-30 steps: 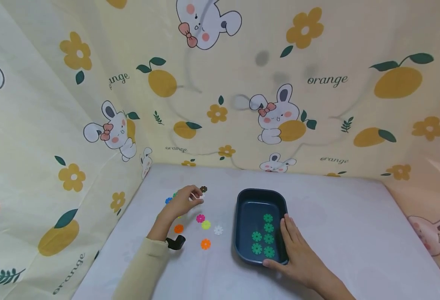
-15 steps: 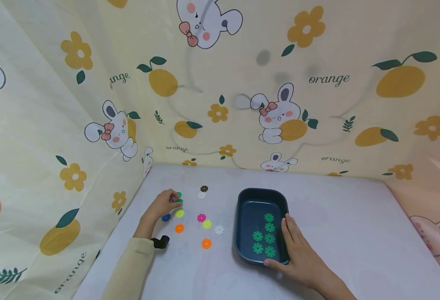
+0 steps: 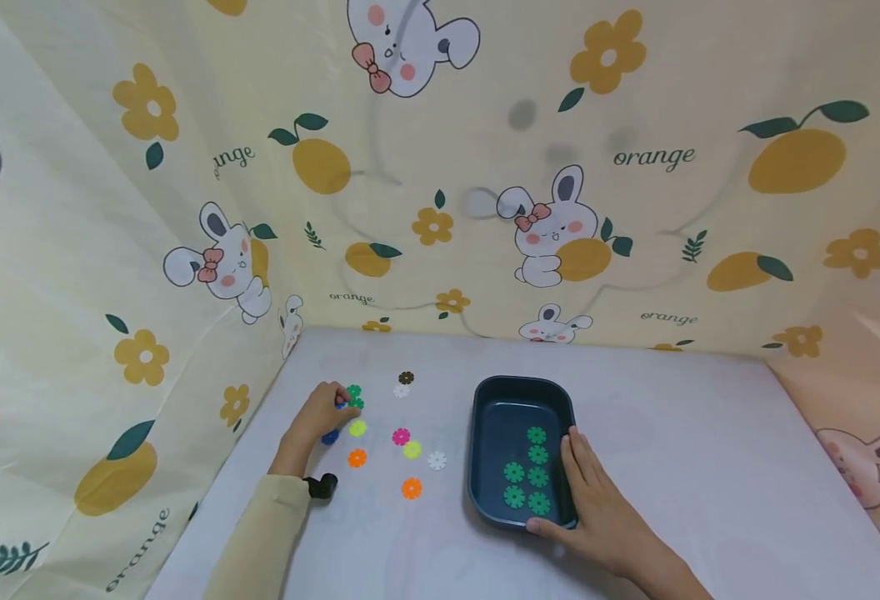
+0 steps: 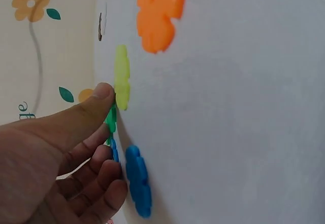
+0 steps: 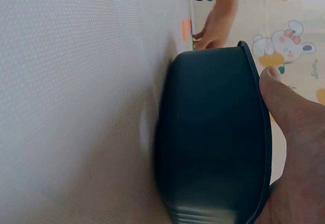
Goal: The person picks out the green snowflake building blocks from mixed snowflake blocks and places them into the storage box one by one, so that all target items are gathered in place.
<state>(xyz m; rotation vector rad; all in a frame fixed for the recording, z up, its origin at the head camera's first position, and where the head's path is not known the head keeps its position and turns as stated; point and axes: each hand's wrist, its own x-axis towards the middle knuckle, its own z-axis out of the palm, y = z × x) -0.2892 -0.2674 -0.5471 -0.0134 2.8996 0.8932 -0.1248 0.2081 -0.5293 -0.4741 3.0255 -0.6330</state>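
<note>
Resting my right hand point(image 3: 597, 508) flat along the right rim of the dark blue tray point(image 3: 485, 450) at lower centre of the head view, fingers straight along its edge and thumb hooked round the near corner (the right wrist view shows that thumb lying on the rim). Inside the tray sit five green flower pieces point(image 3: 530, 471), bunched toward its right side close to my fingers.

Left of the tray, loose flower pieces are scattered on the white tabletop point(image 3: 710, 467): an orange one point(image 3: 411, 488) nearest me, then a white one point(image 3: 437, 460), a yellow one point(image 3: 412, 450), a pink one point(image 3: 401, 436) and a second orange one point(image 3: 357, 457) further left. A small black strap thing point(image 3: 322, 486) sits at the cuff of my cream sleeve point(image 3: 260, 542).

Further back, in the left middle of the frame, my left hand point(image 3: 318, 412) is curled up, pinching a green flower piece point(image 3: 353, 395) between thumb and fingertips. From the left wrist view the green piece point(image 4: 110, 122) is edge-on right behind my thumb, with a lime piece point(image 4: 122, 76) touching the thumb tip and a blue piece point(image 4: 138, 181) just beside my curled fingers point(image 4: 104, 183).

Beyond that, near the back of the table, a brown piece point(image 3: 406, 377) and a pale one point(image 3: 402, 390) lie just beside each other, then the bunny-and-orange printed backdrop point(image 3: 635, 167).
</note>
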